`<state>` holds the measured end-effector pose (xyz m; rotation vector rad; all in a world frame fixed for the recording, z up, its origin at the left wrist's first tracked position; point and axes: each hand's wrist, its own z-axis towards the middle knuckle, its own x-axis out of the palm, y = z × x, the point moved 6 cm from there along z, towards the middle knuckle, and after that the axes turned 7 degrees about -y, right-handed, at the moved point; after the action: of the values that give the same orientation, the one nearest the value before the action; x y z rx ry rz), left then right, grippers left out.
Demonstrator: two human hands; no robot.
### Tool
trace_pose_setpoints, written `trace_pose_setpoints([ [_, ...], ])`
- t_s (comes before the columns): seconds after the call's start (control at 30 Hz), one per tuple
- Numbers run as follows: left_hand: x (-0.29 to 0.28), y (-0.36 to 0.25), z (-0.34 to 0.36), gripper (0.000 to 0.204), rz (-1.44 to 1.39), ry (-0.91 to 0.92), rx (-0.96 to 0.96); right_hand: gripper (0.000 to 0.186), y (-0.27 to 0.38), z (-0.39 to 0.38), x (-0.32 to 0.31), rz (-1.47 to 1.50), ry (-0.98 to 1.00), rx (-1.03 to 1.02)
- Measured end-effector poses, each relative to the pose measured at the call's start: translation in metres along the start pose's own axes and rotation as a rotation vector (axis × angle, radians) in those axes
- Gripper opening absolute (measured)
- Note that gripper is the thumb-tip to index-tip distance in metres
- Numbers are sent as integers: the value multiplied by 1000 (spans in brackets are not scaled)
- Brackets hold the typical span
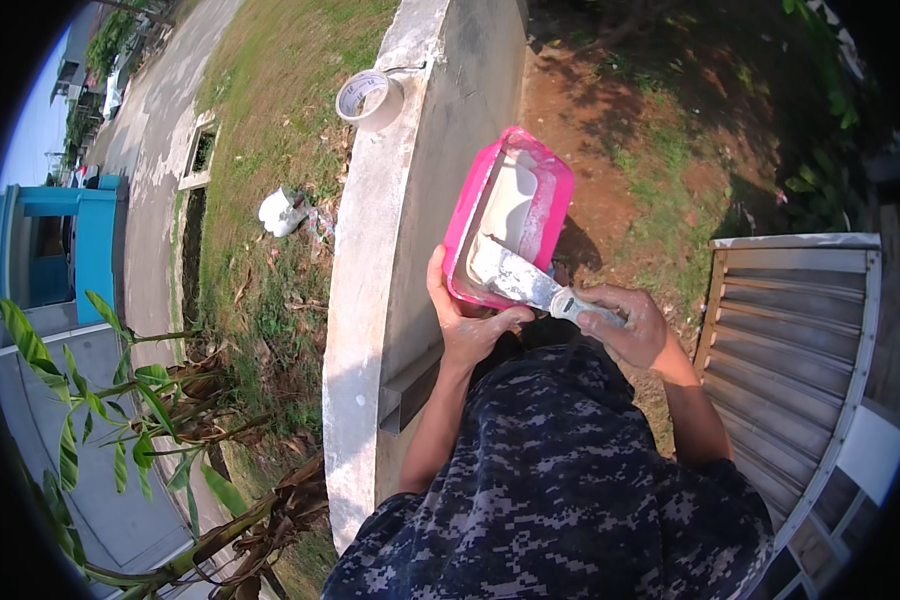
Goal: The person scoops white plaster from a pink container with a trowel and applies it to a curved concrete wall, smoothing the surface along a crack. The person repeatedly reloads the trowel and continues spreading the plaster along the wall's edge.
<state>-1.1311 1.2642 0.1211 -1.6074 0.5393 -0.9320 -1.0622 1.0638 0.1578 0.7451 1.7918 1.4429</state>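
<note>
Centre frame: left hand [467, 325] fingers clamped on pink tray [510, 215] near edge, right hand [625, 325] fingers closed around putty knife [522, 280], blade apparently inside; scraping pressure could tip tray, spilling white filler.

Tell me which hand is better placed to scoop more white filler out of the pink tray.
Right. The right hand already holds the putty knife, its blade lying in the pink tray on the white filler. The left hand is busy holding the tray's near edge.
</note>
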Motion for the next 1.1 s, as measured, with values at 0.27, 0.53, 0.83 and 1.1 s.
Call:
trace_pose_setpoints([
  [0.27, -14, 21, -1, 122, -57, -48, 64, 36, -40, -3, 18, 557, 177, 579],
  [0.53, -47, 42, -15, 121, -95, -247, -45, 41, -37, 74, 8, 810, -41, 302],
  [0.83, -78, 37, -80, 127, 4, -469, -175, 38, -82, 249, 70, 630, -425, 37],
  [1.1, -94, 33, -100, 129, 110, -600, -225, 43, -71, 277, 90, 26, -774, -411],
])
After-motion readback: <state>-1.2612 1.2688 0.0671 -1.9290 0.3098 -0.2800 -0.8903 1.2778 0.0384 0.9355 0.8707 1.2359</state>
